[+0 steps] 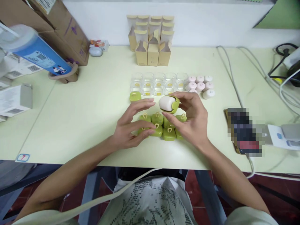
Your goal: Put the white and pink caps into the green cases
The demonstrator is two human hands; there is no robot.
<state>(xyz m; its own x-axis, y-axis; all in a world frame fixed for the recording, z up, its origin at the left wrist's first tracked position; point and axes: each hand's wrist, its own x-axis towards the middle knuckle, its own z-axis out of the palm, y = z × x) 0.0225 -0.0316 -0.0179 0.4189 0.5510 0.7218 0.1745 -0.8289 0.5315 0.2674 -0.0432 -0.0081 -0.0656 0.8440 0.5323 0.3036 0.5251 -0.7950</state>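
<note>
Between thumb and fingers, my right hand (193,120) grips a small green case with a white rounded insert (167,103), held above the table. My left hand (133,125) is open, its fingers spread to the left of that case, apart from it. Below both hands stand several green cases with yellow loops (169,134), partly covered by my fingers. A single green lid-like piece (135,96) lies just beyond my left fingertips. Behind it are rows of clear plastic covers (148,84) with yellow marks. Pinkish-white cylinders (200,87) are grouped beyond my right hand.
Open cardboard boxes (153,54) stand at the back by the wall. A phone (243,132) lies on the right, near cables (231,72). On the left are a blue cup-shaped container (44,53), white boxes (15,100) and a large carton (67,31).
</note>
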